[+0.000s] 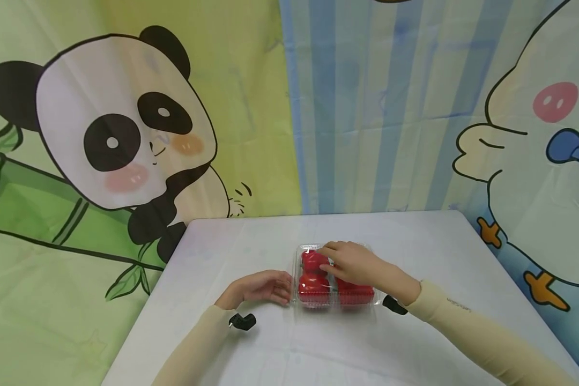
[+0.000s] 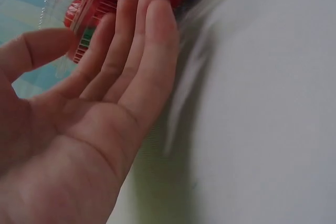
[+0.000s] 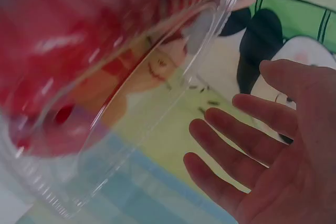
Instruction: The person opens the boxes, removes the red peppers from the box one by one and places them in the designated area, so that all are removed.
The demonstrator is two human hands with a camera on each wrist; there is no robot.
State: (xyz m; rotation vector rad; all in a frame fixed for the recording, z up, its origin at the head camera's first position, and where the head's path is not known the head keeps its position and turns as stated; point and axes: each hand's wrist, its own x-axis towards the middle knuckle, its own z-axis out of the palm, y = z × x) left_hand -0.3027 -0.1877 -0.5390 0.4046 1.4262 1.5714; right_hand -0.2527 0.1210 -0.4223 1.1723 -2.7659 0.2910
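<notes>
A clear plastic box [image 1: 333, 309] sits on the white table, holding glossy red, rounded produce [image 1: 313, 283] with bits of green showing in the left wrist view. My left hand [image 1: 266, 287] is at the box's left side, palm turned toward it. Its fingers are slightly bent and the fingertips are right at the clear wall. Above the box is my right hand [image 1: 349, 261], fingers spread and reaching over the top from the right. In the right wrist view those fingers [image 3: 220, 145] hold nothing, and the box's ridged clear rim [image 3: 157, 142] lies beside them.
The white table [image 1: 251, 241] ends at a back edge against a printed cloth backdrop [image 1: 347, 107] with a panda and a white bird. Black wrist devices [image 1: 243, 321] sit by both beige sleeves.
</notes>
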